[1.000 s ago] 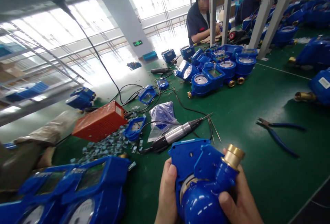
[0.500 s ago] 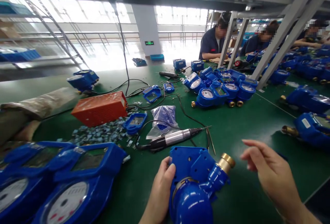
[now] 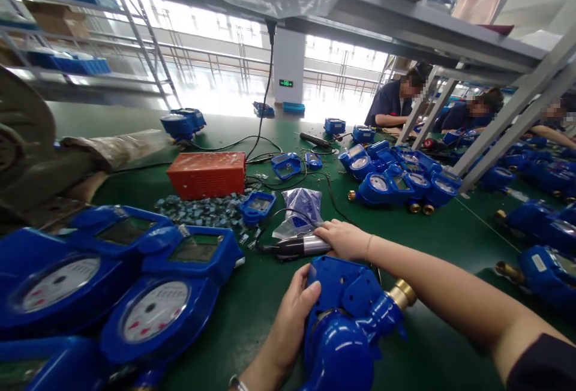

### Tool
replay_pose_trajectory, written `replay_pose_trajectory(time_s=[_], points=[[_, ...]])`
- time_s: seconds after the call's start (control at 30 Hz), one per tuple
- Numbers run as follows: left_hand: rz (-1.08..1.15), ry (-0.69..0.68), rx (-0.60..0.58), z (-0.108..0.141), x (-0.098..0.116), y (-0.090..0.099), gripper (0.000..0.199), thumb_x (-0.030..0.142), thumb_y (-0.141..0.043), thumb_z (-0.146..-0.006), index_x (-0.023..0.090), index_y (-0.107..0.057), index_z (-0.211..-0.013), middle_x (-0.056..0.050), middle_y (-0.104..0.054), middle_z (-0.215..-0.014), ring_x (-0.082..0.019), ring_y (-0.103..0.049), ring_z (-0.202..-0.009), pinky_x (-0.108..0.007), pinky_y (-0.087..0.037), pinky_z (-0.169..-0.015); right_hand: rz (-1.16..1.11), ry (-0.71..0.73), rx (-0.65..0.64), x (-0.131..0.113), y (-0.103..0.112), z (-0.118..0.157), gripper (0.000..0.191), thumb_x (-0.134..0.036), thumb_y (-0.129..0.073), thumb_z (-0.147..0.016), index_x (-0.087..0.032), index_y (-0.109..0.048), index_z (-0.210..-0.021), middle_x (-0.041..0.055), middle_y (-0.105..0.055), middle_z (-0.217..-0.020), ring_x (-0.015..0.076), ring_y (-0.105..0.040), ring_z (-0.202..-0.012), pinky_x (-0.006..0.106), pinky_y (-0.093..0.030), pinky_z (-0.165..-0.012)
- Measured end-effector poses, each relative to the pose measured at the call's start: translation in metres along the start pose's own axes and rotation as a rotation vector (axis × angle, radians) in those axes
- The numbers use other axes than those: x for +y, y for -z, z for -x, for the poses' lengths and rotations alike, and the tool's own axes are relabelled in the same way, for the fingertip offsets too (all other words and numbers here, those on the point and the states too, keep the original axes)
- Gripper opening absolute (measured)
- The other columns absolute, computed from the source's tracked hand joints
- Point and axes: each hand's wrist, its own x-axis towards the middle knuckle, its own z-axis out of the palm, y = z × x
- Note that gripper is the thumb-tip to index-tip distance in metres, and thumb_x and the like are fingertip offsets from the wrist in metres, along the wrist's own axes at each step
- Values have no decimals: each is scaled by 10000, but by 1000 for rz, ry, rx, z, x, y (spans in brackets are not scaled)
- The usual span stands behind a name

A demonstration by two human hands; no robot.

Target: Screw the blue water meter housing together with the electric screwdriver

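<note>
My left hand grips the left edge of a blue water meter, which has its flat back and rounded base facing up and a brass threaded end at the right. Just beyond the meter, my right hand lies over the silver front part of an electric screwdriver, its fingers closed around the barrel. The tool's black rear end points left, and its tip is hidden behind the hand. Behind it is a clear bag of small blue pieces.
Large blue meters crowd the left front. An orange box stands behind small scattered parts. More meters are grouped at the back right, near grey shelf posts. People in dark clothes sit beyond.
My right hand has moved left and forward from beside the meter onto the screwdriver. My left hand still holds the meter. The camera view has shifted, showing more of the overhead shelf.
</note>
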Motion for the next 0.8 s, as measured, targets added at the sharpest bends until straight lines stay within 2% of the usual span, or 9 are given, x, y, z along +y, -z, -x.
replay_pose_trajectory(time_s=[0.13,0.27,0.37,0.47,0.53,0.63,0.7,0.77,0.8], points=[[-12,-57,-46,-5,-6,7,598,407,-639,-796,138,-422,-1284,-159,-525,-1317,-317,-485,-1220,-433,-354,-1061,15,-27,50,-4,-6,1,371,-372,-651,-786,-164,-576,-1084,81,-578,-1014,246,-545,-951,413,-482,-792],[-90,-113,-12,-11,-12,17,678,460,-684,-737,143,-434,-1282,-158,-542,-1295,-345,-486,-1211,-464,-353,-1051,-76,-112,284,-5,9,14,461,-357,-688,-729,-208,-569,-1149,91,-576,-994,268,-530,-946,417,-483,-788],[-116,-99,-38,-12,-14,23,712,490,-670,-743,158,-406,-1314,-157,-537,-1298,-343,-508,-1188,-470,-374,-1033,-231,-182,561,-1,33,30,482,-333,-659,-762,-199,-516,-1202,82,-570,-1025,239,-537,-963,429,-464,-877],[-78,-71,-36,-11,-13,24,691,489,-676,-732,171,-430,-1295,-156,-556,-1267,-352,-536,-1150,-478,-413,-993,-418,-232,868,1,62,47,386,-390,-546,-847,-191,-462,-1166,42,-537,-956,180,-561,-826,395,-523,-779],[-36,-67,-39,-10,-12,23,663,480,-684,-722,178,-454,-1265,-151,-586,-1221,-357,-563,-1108,-489,-441,-957,-588,-203,1086,-6,81,59,333,-361,-488,-863,-217,-431,-1158,8,-507,-936,147,-575,-756,370,-547,-725],[-5,-64,-59,-9,-11,21,632,468,-683,-724,190,-467,-1248,-138,-610,-1179,-352,-590,-1057,-502,-461,-925,-849,-125,1498,-29,102,76,319,-240,-556,-720,-186,-543,-1034,13,-567,-918,165,-623,-698,385,-548,-697],[6,-64,-52,-8,-11,20,626,464,-689,-716,194,-482,-1242,-135,-617,-1168,-354,-595,-1045,-511,-461,-918,-858,-115,1719,-48,108,87,279,-182,-541,-642,-164,-599,-914,29,-621,-820,182,-610,-605,384,-527,-629],[11,-68,-43,-8,-11,20,629,462,-703,-701,201,-499,-1236,-134,-624,-1158,-362,-595,-1045,-517,-463,-910,-786,-116,1805,-63,108,96,256,-180,-495,-685,-178,-607,-915,22,-619,-731,173,-555,-541,373,-496,-588],[4,-72,-43,-9,-11,20,628,462,-710,-694,205,-508,-1231,-135,-626,-1158,-366,-596,-1043,-518,-467,-904,-778,-115,1801,-69,107,99,239,-195,-466,-739,-189,-606,-933,15,-608,-711,167,-530,-533,368,-485,-585]])
